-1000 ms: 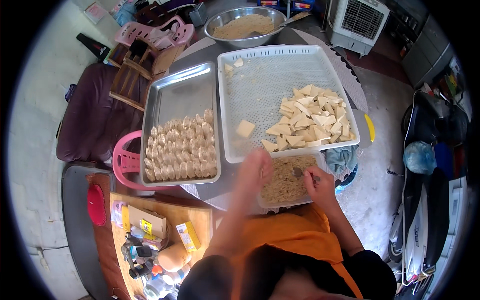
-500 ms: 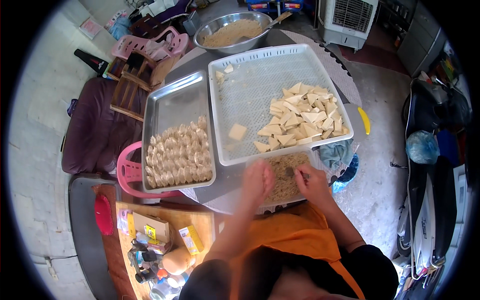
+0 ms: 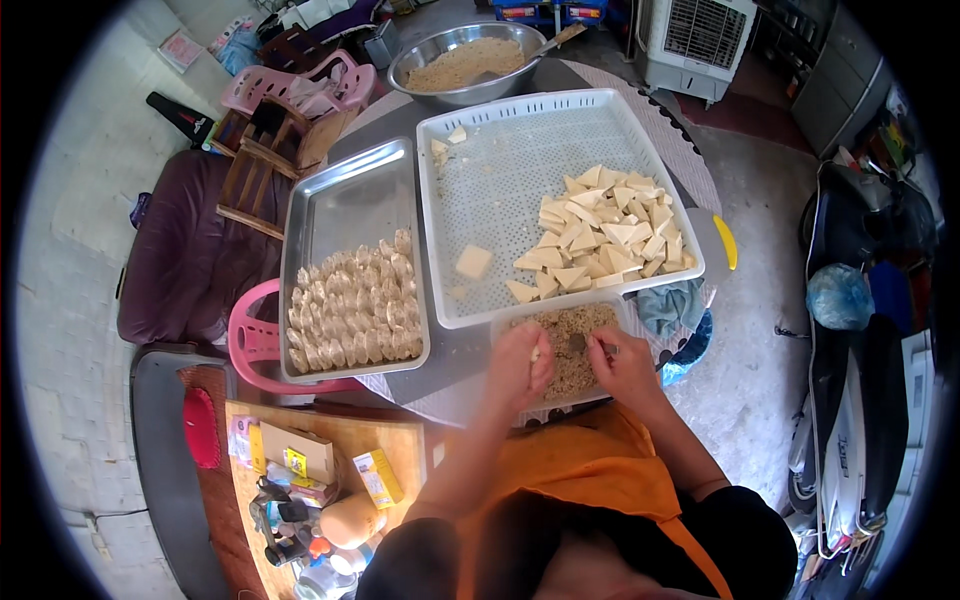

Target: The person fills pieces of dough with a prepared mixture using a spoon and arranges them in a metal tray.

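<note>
My left hand (image 3: pixel 520 368) is closed over the left side of a tub of brown minced filling (image 3: pixel 568 378), with a pale tofu piece (image 3: pixel 536 353) partly showing between the fingers. Across the same tub, my right hand (image 3: pixel 624 364) pinches a small dark metal utensil (image 3: pixel 578 342); its tip is at the filling and its exact kind is unclear. Just beyond the tub, a white perforated tray (image 3: pixel 520 140) bears a heap of pale tofu triangles (image 3: pixel 615 230) and one flat square piece (image 3: pixel 474 262). To the left, rows of filled pieces (image 3: pixel 355 305) fill the near half of a steel tray (image 3: pixel 350 190).
A steel bowl (image 3: pixel 405 75) of crumbly mix with a long-handled tool stands at the far edge. A blue-grey cloth (image 3: pixel 670 306) lies right of the tub. Pink chairs (image 3: pixel 255 335) flank the table's left; a wooden side table (image 3: pixel 390 430) with boxes and bottles stands near left.
My left hand has turned slightly over the tub, and the pale piece in it shows more plainly. The right hand stays nearly in place with the utensil. The whole view has shifted slightly.
</note>
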Demonstrator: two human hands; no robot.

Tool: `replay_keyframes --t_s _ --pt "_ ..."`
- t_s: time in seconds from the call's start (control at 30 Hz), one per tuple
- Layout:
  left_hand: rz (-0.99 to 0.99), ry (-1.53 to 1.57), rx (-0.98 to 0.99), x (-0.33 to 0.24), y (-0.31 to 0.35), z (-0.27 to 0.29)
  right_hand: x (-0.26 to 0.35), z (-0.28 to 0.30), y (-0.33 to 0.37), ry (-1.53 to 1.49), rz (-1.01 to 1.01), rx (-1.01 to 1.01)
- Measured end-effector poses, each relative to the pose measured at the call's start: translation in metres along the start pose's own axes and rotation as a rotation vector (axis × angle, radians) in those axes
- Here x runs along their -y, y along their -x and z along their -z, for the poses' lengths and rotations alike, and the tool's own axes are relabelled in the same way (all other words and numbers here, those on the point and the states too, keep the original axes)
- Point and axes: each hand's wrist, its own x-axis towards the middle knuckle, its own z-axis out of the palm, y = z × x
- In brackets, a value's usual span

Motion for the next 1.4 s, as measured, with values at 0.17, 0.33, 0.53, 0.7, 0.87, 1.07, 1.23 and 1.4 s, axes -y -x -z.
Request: replay_keyframes --t_s 0.17,0.33,0.53,0.7,0.87,1.07,1.23,1.4 --pt "-0.049 -0.006 -0.087 0.005 -0.004 -0.001 0.003 0.000 -0.002 0.001 -0.010 -0.021" --pt "-0.022 0.219 0.096 0.000 0.000 0.007 0.003 0.000 -0.001 -0.018 -0.011 -0.014" --pt "0.028 0.295 -0.144 -0.019 -0.006 -0.031 0.000 0.000 -0.001 0.020 -0.020 0.002" --pt "-0.015 0.144 0.039 0.002 -0.007 -0.003 -0.001 -0.002 0.000 0.000 0.004 -0.037" --pt "0.170 0.535 0.281 0.014 -0.015 0.023 -0.001 -0.003 0.000 -0.022 0.000 -0.040" --pt "0.180 0.549 0.378 0.014 -0.012 0.024 0.002 -0.001 -0.002 -0.013 0.013 -0.033" --pt "0.094 0.461 -0.068 -0.009 -0.005 -0.021 0.000 -0.001 -0.001 0.005 0.008 -0.036" --pt "-0.010 0.395 0.048 0.009 -0.010 0.004 0.002 0.001 -0.002 0.036 -0.004 0.011"
